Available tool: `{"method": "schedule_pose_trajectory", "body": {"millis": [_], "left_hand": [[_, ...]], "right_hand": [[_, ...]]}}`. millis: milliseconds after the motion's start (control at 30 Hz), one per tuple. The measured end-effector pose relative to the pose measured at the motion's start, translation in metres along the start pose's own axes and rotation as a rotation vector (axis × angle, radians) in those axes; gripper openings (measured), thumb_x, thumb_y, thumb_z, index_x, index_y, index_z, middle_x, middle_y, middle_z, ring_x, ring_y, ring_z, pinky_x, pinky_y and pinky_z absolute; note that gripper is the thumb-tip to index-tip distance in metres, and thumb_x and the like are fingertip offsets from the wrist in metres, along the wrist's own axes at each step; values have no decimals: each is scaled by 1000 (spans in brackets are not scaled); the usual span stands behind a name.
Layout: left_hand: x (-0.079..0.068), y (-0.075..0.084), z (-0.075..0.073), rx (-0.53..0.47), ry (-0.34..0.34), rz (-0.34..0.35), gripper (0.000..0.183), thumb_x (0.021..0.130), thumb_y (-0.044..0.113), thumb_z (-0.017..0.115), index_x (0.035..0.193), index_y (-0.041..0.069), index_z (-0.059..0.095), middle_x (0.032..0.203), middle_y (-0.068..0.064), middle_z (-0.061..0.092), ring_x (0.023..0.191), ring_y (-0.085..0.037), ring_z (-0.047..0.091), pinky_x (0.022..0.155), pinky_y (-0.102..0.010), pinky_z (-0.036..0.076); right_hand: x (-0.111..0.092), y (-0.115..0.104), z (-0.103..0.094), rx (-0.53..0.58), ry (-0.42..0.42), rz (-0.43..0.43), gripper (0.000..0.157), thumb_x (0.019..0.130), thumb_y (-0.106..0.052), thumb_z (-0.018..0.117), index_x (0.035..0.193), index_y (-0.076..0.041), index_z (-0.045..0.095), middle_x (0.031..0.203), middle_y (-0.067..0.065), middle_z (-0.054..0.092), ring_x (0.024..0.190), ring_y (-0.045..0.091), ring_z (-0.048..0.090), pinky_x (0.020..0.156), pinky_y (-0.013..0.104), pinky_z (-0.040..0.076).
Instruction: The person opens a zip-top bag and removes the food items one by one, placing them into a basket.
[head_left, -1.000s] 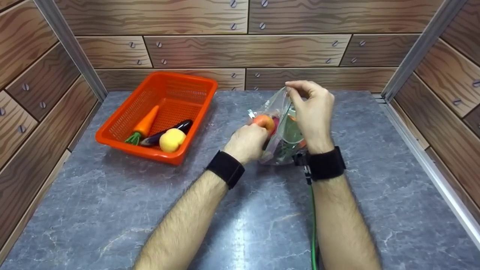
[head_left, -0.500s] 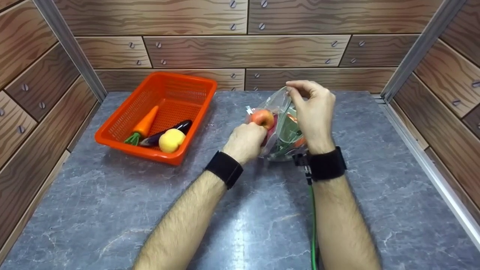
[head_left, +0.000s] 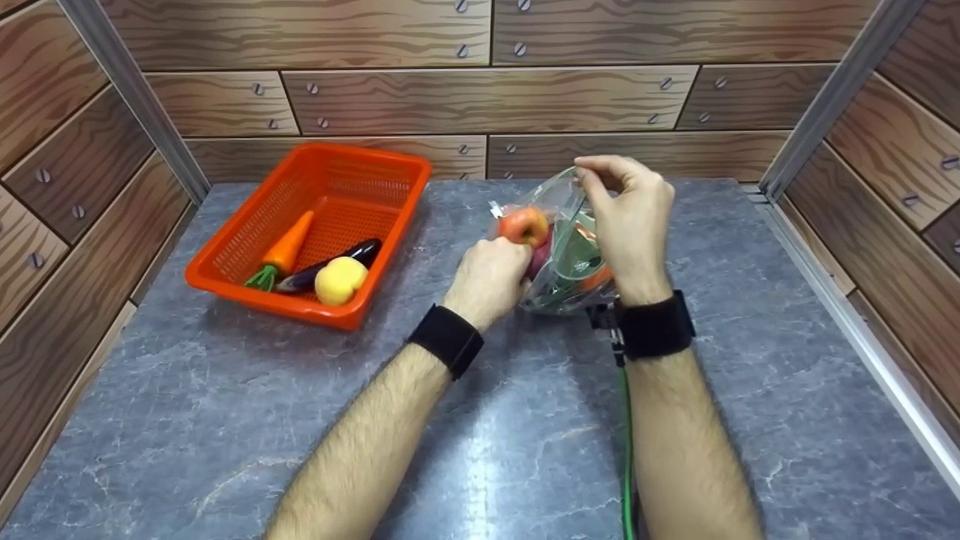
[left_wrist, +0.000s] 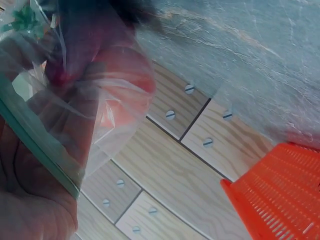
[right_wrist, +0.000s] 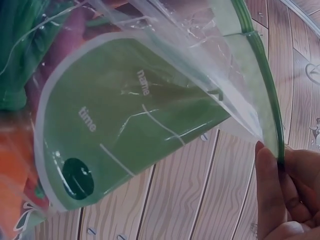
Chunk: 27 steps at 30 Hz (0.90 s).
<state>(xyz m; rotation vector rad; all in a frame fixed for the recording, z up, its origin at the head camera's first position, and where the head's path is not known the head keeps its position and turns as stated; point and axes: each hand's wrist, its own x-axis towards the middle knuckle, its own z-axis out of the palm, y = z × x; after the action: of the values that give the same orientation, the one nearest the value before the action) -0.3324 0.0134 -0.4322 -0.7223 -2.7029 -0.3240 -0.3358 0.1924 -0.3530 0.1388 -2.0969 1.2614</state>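
In the head view my right hand (head_left: 634,214) pinches the green-edged rim of a clear zip bag (head_left: 577,255) between thumb and fingers. The right wrist view shows this pinch and a green label on the bag. My left hand (head_left: 491,274) is at the bag's mouth, fingers curled against a red-yellow apple (head_left: 523,226); its fingertips are hidden in the head view. Through the plastic in the left wrist view, its fingers (left_wrist: 77,125) lie by the apple (left_wrist: 125,85). A purple-red thing (head_left: 539,259) sits under the apple. Something orange (right_wrist: 12,170) and something green also show inside the bag.
An orange-red plastic basket (head_left: 409,195) stands at the left. In it lie a carrot (head_left: 289,244), an eggplant (head_left: 364,251) and a yellow fruit (head_left: 341,280). Wood-patterned walls enclose the grey table (head_left: 420,465). A green cable (head_left: 627,450) runs down from my right wrist.
My left hand, the apple and the lower bag have moved slightly up and away. More of the apple shows above my knuckles. My right hand keeps its pinch, almost in place.
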Motion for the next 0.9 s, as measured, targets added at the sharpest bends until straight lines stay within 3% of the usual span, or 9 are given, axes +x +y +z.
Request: {"method": "schedule_pose_trajectory", "body": {"millis": [233,500,667,800,900], "left_hand": [[-5,-1,1,19,48,33,7,98,10,81,92,9,80,93,-13,88,84,-43,86,73,-58,70],[-5,-3,0,47,11,32,8,106,7,73,106,9,80,100,-14,88,87,-42,87,72,-56,72],[-1,-5,2,-47,36,1,20,106,7,76,125,9,82,109,-14,89,102,-42,86,87,-56,72],[2,-6,2,-100,49,-22,17,107,12,81,124,9,83,116,-14,89,112,-40,85,99,-55,70],[3,-5,1,-96,53,-29,14,109,17,83,120,10,83,118,-14,89,114,-39,85,100,-54,70]], "right_hand": [[-1,-1,0,11,-11,-1,13,108,-10,85,117,-8,93,110,12,91,85,-11,71,83,13,56],[0,0,1,1,-23,5,12,109,-11,85,117,-9,93,111,12,91,88,-9,73,83,14,57],[-1,-1,2,-13,-20,9,13,109,-10,84,117,-11,93,114,11,92,89,-6,73,83,13,56],[-2,-2,2,-9,-23,8,13,109,-9,83,118,-10,93,113,11,92,89,-5,74,82,13,56],[-2,-2,2,-2,-19,5,13,109,-9,83,118,-10,93,112,12,91,88,-5,74,82,13,56]]}}
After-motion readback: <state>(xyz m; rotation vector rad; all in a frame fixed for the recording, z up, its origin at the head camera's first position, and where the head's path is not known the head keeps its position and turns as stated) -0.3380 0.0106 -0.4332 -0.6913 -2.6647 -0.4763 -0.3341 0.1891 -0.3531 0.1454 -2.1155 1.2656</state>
